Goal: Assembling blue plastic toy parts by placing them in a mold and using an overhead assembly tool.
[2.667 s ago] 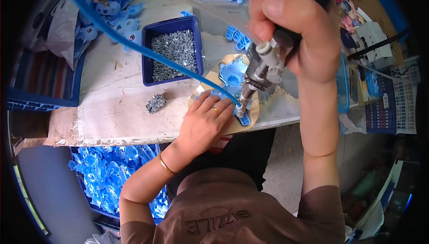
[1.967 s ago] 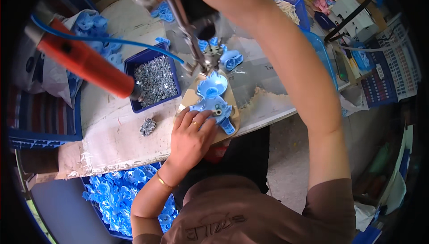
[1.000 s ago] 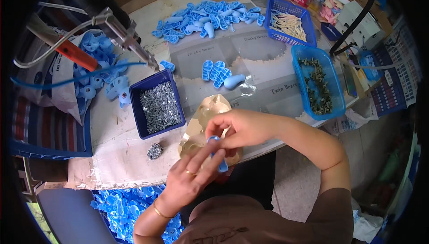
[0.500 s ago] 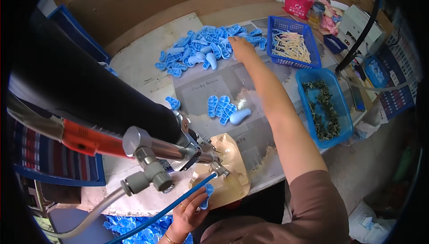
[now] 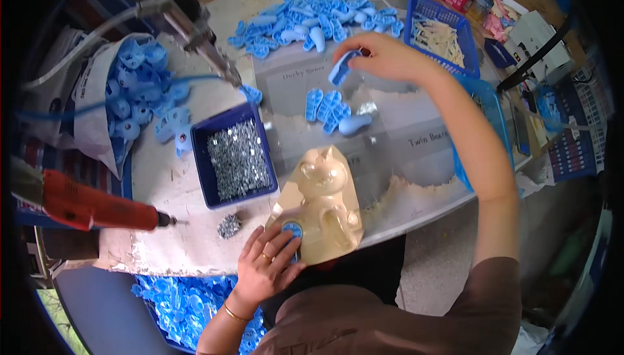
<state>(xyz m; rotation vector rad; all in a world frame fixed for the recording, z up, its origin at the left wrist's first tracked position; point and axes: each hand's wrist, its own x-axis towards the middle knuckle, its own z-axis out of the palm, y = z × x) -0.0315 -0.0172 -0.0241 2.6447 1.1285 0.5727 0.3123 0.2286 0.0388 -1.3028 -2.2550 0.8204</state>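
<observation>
Blue plastic part point(image 5: 339, 70): pinched in grip of right hand point(image 5: 380, 56), outstretched far; left hand point(image 5: 265, 262) palm-down, near, over second part point(image 5: 293, 229), grip unclear.

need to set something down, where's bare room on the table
Bare: pale tabletop bordered by the navy tray and red drill; grey sheet between the gold mold and blue tub. Crowded: the far side, with the blue heap and basket.

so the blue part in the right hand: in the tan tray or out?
Out: the right hand holds the blue part beyond the far end of the tray, apart from it.
</observation>
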